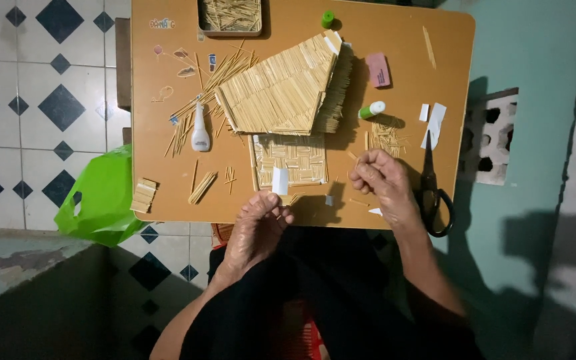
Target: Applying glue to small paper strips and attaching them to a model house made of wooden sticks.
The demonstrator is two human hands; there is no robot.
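Seen from above, a small orange-brown table [168, 193] stands on a floor of white tiles with dark diamonds, with a green wall at the right and a bright green plastic bag [101, 197] just off the table's left edge. Near the person's edge of the table lies a flat square panel of woven sticks [301, 157], and just behind it, farther from the person, rests a larger sloped roof piece of sticks [281, 90]. The left hand [258, 230] rests at the near edge, its fingers curled and pinched on a small white slip of paper [279, 180] that stands up over the panel's near edge; the panel lies directly ahead of these fingertips and touches or nearly touches them. The right hand [381, 180] hovers to the right of the panel, well apart from the left hand, fingers bunched together as if on a thin stick, though what they grip is too small to tell. The left hand is the nearer one to the panel. Black-handled scissors [433, 193] lie just right of the right hand, their long axis pointing away from the person. A white glue bottle [200, 130] lies left of the panel among loose sticks [201, 93], a second glue bottle with a green cap [372, 110] lies behind the right hand, a pink eraser [378, 69] sits farther back, and a tray of sticks [230, 17] sits at the far edge
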